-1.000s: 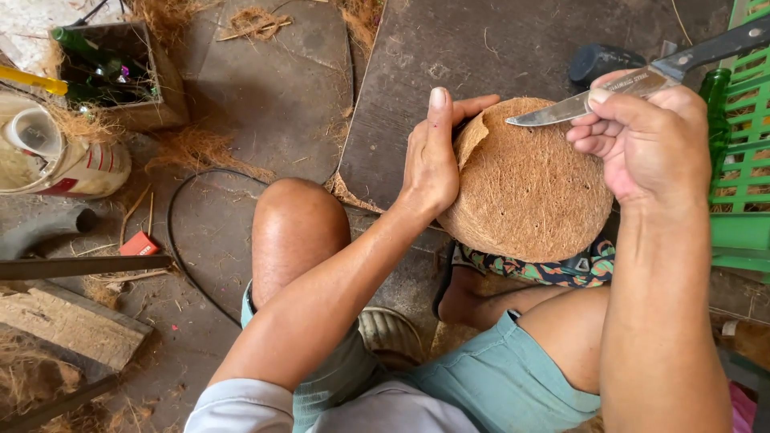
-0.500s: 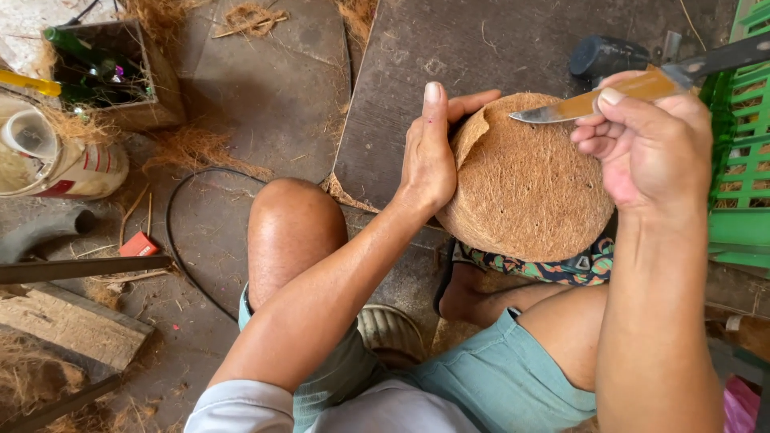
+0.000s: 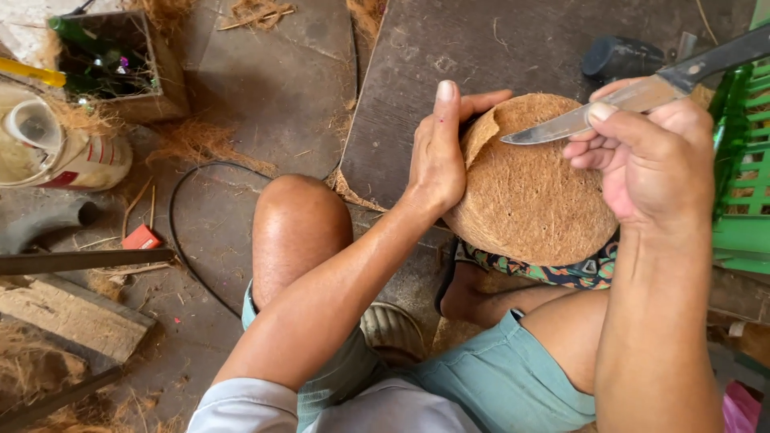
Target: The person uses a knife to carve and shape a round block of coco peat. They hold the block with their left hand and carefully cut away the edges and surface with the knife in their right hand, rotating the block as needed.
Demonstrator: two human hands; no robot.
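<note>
A seated person, seen from above, works a round brown coconut husk (image 3: 529, 188) at centre right of the frame, where it rests against a patterned cloth (image 3: 553, 271) over the lap, in front of a dark stone slab (image 3: 449, 64). The left hand (image 3: 439, 156) lies flat against the husk's left side, thumb stretched upward and fingers (image 3: 481, 103) curled over the top edge, steadying it. The right hand (image 3: 654, 156), at the right of the frame, is closed tight around the dark handle of a knife (image 3: 618, 104), thumb pressed along the back of the blade; the steel blade points left and its tip sits over the husk's upper edge, close beside a peeled-back flap of fibre, though whether it touches cannot be told. A bare knee (image 3: 297, 220) fills the middle of the frame above light blue-green shorts (image 3: 497, 385), with a sandal (image 3: 393, 329) just beneath. A green plastic crate (image 3: 742, 176) stands at the right edge. At upper left are a wooden box (image 3: 120, 64) holding green bottles and a white container (image 3: 64, 152) lying on the ground. A thin black cable (image 3: 180, 240) loops across the concrete floor (image 3: 265, 88), strewn with loose coconut fibre (image 3: 192, 140), and wooden planks (image 3: 72, 317) lie at lower left.
</note>
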